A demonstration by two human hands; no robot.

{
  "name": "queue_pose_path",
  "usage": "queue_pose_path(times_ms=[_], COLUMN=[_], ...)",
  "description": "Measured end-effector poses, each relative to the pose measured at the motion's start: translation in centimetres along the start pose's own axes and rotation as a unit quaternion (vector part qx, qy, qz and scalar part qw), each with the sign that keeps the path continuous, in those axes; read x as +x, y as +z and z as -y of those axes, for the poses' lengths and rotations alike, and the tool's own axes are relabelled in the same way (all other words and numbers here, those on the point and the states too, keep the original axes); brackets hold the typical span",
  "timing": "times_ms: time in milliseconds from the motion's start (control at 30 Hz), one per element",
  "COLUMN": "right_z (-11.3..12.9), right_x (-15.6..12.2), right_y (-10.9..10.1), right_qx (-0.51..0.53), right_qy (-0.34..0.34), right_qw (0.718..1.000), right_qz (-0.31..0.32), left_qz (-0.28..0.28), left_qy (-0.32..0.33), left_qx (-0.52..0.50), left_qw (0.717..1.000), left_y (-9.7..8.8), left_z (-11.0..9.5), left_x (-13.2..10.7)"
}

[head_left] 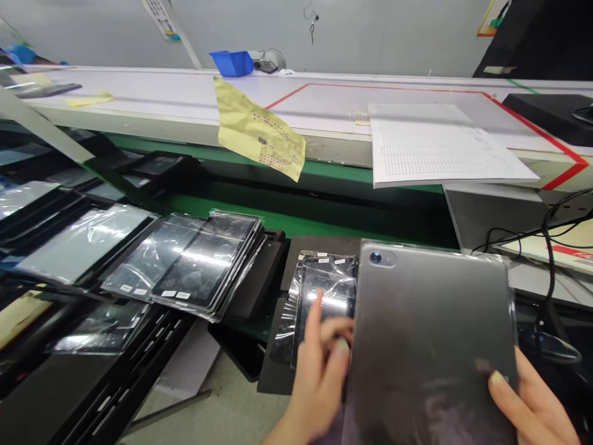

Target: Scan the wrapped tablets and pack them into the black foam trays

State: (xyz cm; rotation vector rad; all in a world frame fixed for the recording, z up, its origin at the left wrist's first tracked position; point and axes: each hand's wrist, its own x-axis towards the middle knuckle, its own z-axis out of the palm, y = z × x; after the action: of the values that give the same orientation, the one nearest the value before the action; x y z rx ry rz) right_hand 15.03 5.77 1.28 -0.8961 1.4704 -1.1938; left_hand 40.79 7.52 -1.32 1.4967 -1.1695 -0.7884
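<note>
A dark grey tablet (pixel 435 334) in clear film is held up close in front of me. Its back faces me, with the camera lens at the upper left corner. My right hand (pixel 532 395) grips its lower right edge, thumb on the back. At the left edge is my left hand (pixel 319 371), index finger stretched out, thumb and other fingers curled in against the edge. Beyond the left hand lie film-wrapped tablets (pixel 331 278), screens up, on a black tray (pixel 275 380).
More wrapped tablets (pixel 208 259) are stacked on black trays to the left. Behind stands a white shelf (pixel 176 93) with a blue bin (pixel 232 63), printed sheets (pixel 430 148) and a hanging yellow paper (pixel 259 133). Black cables (pixel 549 247) hang at right.
</note>
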Motion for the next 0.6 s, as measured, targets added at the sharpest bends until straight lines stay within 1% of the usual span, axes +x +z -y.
queue_pose_path(times_ms=[33,67,100,133,167,200,267,367,467,600], right_z=[0.6,1.0,1.1,1.0,0.7,0.3,-0.5,-1.5,-2.0,-2.3], right_x=[0.6,1.2,1.7,2.2,2.6,2.9,3.3,3.6,4.1,4.7], right_y=[0.4,0.6,0.7,0.7,0.6,0.6,0.5,0.9,1.2,1.6], right_qx=[0.000,-0.006,-0.021,-0.040,-0.060,-0.076,-0.094,-0.096,-0.094,-0.096], right_qy=[0.028,0.051,0.061,0.062,0.053,0.037,0.010,0.018,0.029,0.020], right_qw=[1.000,0.998,0.998,0.997,0.996,0.996,0.995,0.995,0.995,0.995], right_qz=[-0.012,-0.020,-0.024,-0.025,-0.025,-0.022,-0.018,-0.024,-0.006,0.024], left_qz=[-0.045,-0.079,-0.093,-0.085,-0.079,-0.075,-0.068,-0.055,-0.042,-0.030], left_qy=[-0.027,-0.039,-0.050,-0.066,-0.082,-0.105,-0.160,-0.222,-0.245,-0.262], left_qx=[0.080,0.206,0.318,0.384,0.419,0.428,0.392,0.333,0.316,0.286], left_qw=[0.995,0.975,0.942,0.917,0.901,0.895,0.903,0.915,0.916,0.921], left_y=[0.0,0.0,-0.1,-0.2,-0.3,-0.4,-0.5,-0.8,-1.4,-2.8], left_z=[1.5,3.2,5.0,6.6,8.0,9.1,10.2,9.9,9.5,9.7], left_x=[1.1,1.9,2.5,2.7,2.8,2.6,2.3,2.3,2.8,3.3])
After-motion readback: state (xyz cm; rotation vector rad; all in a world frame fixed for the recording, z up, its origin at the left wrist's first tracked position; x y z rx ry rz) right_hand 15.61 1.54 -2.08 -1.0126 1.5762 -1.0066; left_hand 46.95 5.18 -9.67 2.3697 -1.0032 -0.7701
